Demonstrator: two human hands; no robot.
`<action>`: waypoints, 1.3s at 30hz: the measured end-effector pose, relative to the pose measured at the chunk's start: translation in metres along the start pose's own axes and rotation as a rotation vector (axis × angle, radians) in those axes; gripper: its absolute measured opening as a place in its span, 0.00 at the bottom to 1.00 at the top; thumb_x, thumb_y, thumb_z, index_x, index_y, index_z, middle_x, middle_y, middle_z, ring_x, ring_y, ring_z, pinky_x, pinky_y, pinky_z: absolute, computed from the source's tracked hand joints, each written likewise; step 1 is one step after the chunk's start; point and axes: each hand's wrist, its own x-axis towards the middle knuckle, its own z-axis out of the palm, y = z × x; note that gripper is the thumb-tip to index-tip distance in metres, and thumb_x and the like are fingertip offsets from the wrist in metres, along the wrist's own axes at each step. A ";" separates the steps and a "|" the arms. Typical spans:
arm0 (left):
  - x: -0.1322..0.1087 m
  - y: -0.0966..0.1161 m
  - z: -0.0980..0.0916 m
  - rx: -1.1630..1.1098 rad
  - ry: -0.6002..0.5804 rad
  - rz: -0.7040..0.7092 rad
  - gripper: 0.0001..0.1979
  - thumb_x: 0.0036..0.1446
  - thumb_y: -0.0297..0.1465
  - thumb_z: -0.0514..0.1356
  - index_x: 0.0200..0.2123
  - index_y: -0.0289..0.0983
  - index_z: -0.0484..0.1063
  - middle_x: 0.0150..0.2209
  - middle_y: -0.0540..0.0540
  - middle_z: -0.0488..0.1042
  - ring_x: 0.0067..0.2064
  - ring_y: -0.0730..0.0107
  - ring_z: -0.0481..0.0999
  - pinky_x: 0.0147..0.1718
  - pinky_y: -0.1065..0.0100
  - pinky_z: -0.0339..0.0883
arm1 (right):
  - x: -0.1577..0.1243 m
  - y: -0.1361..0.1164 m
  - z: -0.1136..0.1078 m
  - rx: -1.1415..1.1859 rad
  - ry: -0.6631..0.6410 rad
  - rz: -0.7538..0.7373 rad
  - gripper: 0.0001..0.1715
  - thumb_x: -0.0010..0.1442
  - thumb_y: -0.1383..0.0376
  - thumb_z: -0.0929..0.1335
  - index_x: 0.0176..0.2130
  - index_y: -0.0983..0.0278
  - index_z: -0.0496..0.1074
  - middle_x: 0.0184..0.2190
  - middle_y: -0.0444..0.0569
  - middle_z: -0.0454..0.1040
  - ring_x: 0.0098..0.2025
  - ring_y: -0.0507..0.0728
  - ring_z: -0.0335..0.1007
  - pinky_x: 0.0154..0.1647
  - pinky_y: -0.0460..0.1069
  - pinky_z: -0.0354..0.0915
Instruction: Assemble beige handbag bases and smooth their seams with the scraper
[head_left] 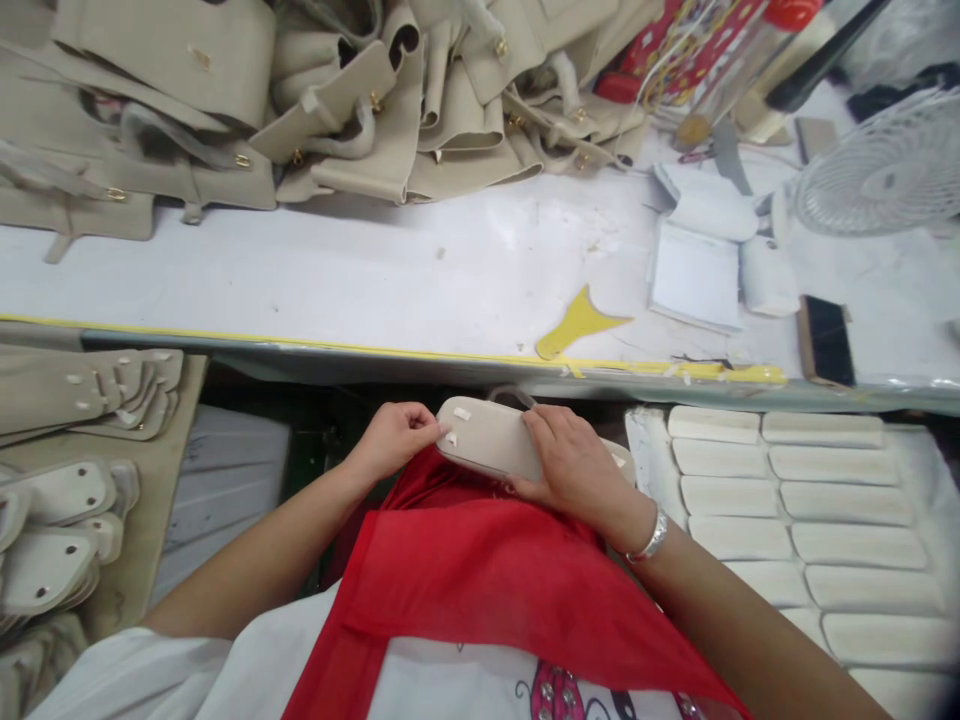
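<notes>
A long beige bag piece [491,437] with rounded ends rests across my lap, against the red apron [480,570]. My right hand [574,460] is wrapped over its right part, thumb on the near edge and fingers over the top. Two small white tabs [463,413] stick to its left end, and a third white patch shows beyond my right hand. At that left end my left hand [405,432] is closed in a pinch, its fingertips touching the edge beside the lower tab. What lies between those fingertips is too small to make out. A clear strap loop [512,397] rises behind the piece.
Beige bags [360,120] with gold fittings pile along the table's back. A yellow scraper [581,322], a phone [825,340], a notepad [696,270] and a white fan [885,170] lie right. Cream padded pieces [840,500] fill the right side; flat parts [60,540] are stacked left.
</notes>
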 end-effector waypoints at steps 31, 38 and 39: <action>0.004 -0.007 -0.002 -0.184 -0.026 -0.002 0.14 0.44 0.39 0.62 0.22 0.31 0.69 0.19 0.52 0.66 0.21 0.79 0.60 0.20 0.75 0.53 | 0.048 -0.040 0.030 0.122 0.146 0.000 0.35 0.48 0.52 0.67 0.50 0.71 0.63 0.47 0.60 0.65 0.49 0.65 0.58 0.50 0.57 0.55; 0.008 -0.015 -0.001 -0.230 -0.041 0.011 0.13 0.45 0.37 0.62 0.22 0.32 0.68 0.19 0.53 0.65 0.21 0.80 0.60 0.20 0.76 0.53 | 0.052 -0.042 0.028 0.097 0.120 -0.019 0.41 0.49 0.49 0.67 0.55 0.71 0.60 0.49 0.60 0.64 0.50 0.66 0.58 0.50 0.57 0.54; 0.008 -0.016 -0.001 -0.243 -0.047 0.011 0.13 0.45 0.37 0.62 0.22 0.32 0.68 0.18 0.53 0.65 0.21 0.80 0.60 0.20 0.76 0.53 | 0.053 -0.042 0.028 0.097 0.123 -0.019 0.41 0.49 0.49 0.67 0.55 0.71 0.61 0.49 0.60 0.65 0.50 0.66 0.58 0.50 0.57 0.54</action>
